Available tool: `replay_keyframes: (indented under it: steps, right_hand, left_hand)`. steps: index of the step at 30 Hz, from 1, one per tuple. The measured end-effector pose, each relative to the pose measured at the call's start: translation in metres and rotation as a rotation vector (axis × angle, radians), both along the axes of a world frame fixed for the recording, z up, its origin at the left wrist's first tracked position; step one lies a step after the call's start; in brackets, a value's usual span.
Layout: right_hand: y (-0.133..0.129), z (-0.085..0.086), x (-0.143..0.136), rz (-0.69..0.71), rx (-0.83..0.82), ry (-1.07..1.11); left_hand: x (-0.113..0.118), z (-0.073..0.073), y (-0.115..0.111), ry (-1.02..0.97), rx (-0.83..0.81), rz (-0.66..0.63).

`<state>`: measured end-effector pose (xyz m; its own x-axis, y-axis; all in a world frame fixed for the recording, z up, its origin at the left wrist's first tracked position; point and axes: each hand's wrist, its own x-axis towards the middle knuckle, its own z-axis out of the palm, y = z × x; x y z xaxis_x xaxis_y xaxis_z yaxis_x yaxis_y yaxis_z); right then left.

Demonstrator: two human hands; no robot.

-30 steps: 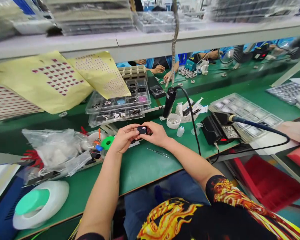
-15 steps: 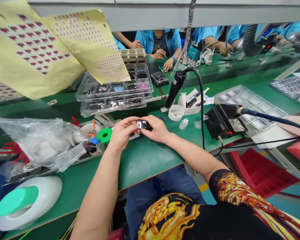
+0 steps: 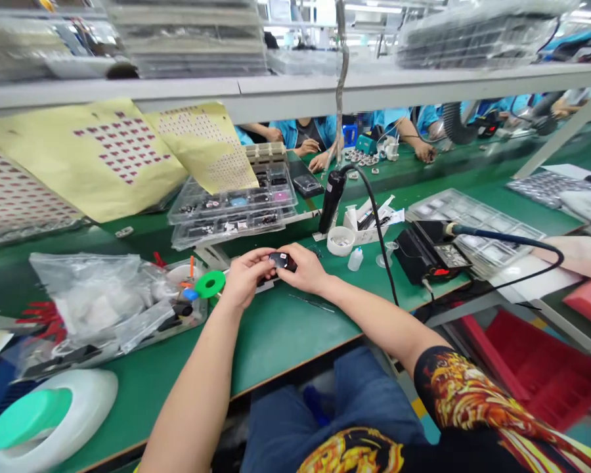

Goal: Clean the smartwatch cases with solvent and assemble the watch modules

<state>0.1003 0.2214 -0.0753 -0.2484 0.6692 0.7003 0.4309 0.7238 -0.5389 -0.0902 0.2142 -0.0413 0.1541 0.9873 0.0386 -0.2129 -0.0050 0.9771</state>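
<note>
Between my two hands is a small black glossy device (image 3: 278, 259), rounded, with a small light label on its face. My left hand (image 3: 246, 276) pinches its left side, the thumb on the near face. On its right side the fingers and thumb of my right hand (image 3: 303, 267) close around it. Both hands are just above the green bench (image 3: 285, 335). Tweezers (image 3: 311, 302) lie on the bench below my right hand. Part of a flat item shows under my hands, mostly hidden.
Left are a bag-filled bin (image 3: 98, 302), a green tape roll (image 3: 211, 284) and a white bottle (image 3: 79, 407). Stacked clear parts trays (image 3: 231, 223), a black handheld tool (image 3: 331, 200), a white cup (image 3: 341, 242) and a soldering station (image 3: 423, 253) stand behind and right. Co-workers sit opposite.
My view has tilted up, so the shelf above now shows and the bench things sit differently in the picture. Both hands keep hold of the black device, which looks slightly turned.
</note>
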Motion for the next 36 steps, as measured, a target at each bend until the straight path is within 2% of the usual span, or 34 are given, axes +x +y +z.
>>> replay_keyframes:
  steps: [13,24,36]
  right_hand:
    - [-0.0032,0.0006,-0.0048,0.000,0.066,0.071]
    - [-0.0028,0.0012,-0.0057,-0.013,0.022,0.061]
    - [-0.0016,-0.0017,-0.0059,-0.018,-0.031,0.083]
  left_hand:
    - [0.0021,0.0038,-0.0003,-0.099,0.026,0.014]
    - [0.0015,0.0008,0.0026,-0.145,0.025,-0.020]
    - [0.0009,-0.0043,0.0056,-0.122,0.020,0.066]
